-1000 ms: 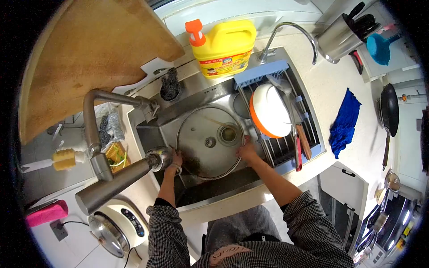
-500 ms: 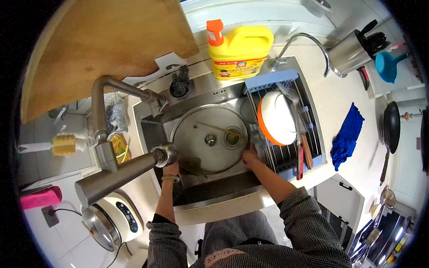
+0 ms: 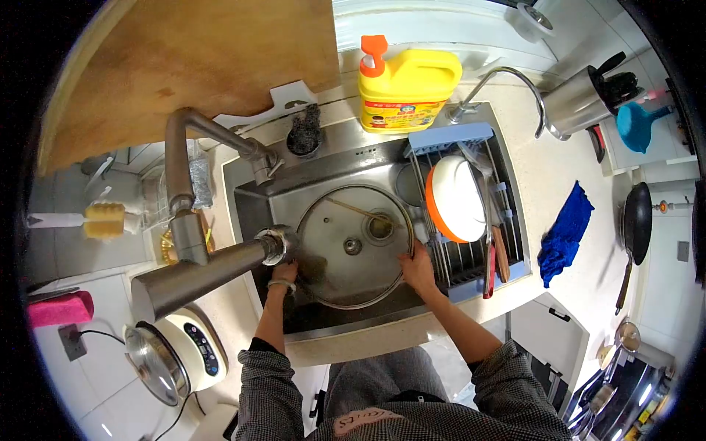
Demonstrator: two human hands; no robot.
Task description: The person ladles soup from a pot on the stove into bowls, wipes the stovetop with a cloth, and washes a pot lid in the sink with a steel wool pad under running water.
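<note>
A round glass lid (image 3: 342, 268) with a metal rim and a centre knob lies in the steel sink (image 3: 294, 187). Through its glass a long stick and the drain show. My right hand (image 3: 419, 269) grips the lid's right rim, fingers closed on the edge. At the lid's lower left is my left hand (image 3: 285, 272), partly under the faucet head (image 3: 279, 245); its fingers are mostly hidden. A bracelet circles that wrist.
Right of the lid, a blue rack (image 3: 450, 137) holds a white-and-orange bowl (image 3: 456, 198) and utensils. Behind the sink stand a yellow jug (image 3: 408, 92) and a black scrubber (image 3: 305, 132). A blue cloth (image 3: 565, 235) lies on the right counter.
The view has shifted. The lid has moved slightly within the sink, toward the right and the front, with my hands staying at its sides.
</note>
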